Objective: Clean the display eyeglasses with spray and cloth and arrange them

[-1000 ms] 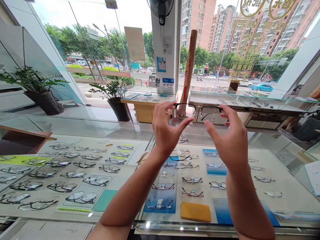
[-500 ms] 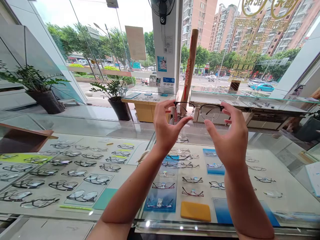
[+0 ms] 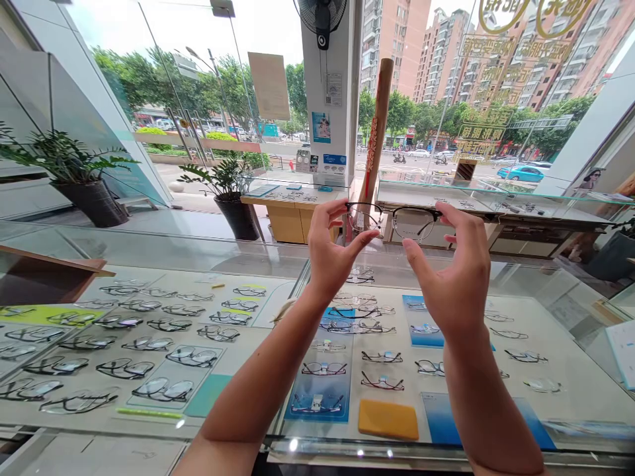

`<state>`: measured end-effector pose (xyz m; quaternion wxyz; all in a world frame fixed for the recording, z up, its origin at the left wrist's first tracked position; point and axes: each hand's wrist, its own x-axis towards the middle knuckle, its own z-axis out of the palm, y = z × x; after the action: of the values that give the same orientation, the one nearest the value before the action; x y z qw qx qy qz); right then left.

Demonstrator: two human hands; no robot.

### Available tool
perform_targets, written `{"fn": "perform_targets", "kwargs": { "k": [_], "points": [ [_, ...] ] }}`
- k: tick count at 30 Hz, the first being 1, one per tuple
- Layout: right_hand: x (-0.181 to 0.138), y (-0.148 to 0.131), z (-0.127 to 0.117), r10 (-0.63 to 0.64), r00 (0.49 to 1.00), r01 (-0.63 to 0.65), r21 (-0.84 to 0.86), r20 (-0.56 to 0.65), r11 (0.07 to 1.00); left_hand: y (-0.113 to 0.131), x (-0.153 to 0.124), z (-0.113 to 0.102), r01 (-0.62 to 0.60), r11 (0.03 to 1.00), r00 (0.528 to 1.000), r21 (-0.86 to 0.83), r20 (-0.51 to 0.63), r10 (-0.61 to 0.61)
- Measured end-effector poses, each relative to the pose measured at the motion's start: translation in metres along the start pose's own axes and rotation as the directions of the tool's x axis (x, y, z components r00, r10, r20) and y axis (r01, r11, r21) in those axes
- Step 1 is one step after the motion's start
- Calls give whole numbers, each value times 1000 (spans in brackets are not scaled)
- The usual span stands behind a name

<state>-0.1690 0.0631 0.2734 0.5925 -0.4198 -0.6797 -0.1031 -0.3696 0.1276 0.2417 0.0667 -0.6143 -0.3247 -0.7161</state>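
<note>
A pair of eyeglasses [image 3: 389,210] with a dark upper rim and clear lenses is held up above the glass display counter. My left hand [image 3: 333,246] grips its left end with the fingertips, the thumb extended below the left lens. At the opposite end, my right hand [image 3: 452,264] pinches the corner of the frame, its thumb pointing up beneath the right lens. The folded or trailing temples show only faintly through the lenses. Both forearms reach over the counter, covering some of the frames displayed under them.
Below lies a glass display counter [image 3: 476,436] with rows of eyeglasses [image 3: 126,367] inside. An orange case [image 3: 387,419] sits near its front edge. Beyond stand a potted plant [image 3: 235,205], a wooden desk [image 3: 288,221], a leaning wooden post [image 3: 378,132] and a wall fan [image 3: 322,20].
The eyeglasses have tilted slightly and shifted a little left at their right end. My right hand has moved slightly left with them; my left hand has barely moved.
</note>
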Motion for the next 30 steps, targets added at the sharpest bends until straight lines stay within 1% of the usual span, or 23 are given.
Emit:
{"fn": "perform_targets", "kwargs": {
  "k": [3,5,8,10,13,19,23,26,30],
  "points": [
    [2,5,0,34,999,-35,71,15,997,2,2,-1,-31,999,999,18,-32,32],
    [5,13,2,83,996,-86,185,25,979,4,4,-4,-94,993,993,72,-63,99],
    [11,26,5,178,983,-183,339,45,923,8,7,-9,-209,959,969,193,-88,229],
    [14,32,6,220,973,-229,378,68,897,10,8,-12,-256,933,954,253,-90,286],
    [16,36,8,245,966,-257,397,82,881,11,7,-13,-285,917,942,278,-95,322],
    [16,35,7,264,962,-266,412,63,871,11,5,-12,-283,928,947,244,-84,311],
    [16,36,8,288,954,-293,475,86,830,12,6,-12,-271,937,953,221,-79,294],
    [17,37,10,306,941,-335,521,144,785,12,7,-11,-256,949,960,183,-71,272],
    [19,35,9,326,909,-417,582,260,698,7,7,-9,-162,979,985,125,-37,168]
  ]
}}
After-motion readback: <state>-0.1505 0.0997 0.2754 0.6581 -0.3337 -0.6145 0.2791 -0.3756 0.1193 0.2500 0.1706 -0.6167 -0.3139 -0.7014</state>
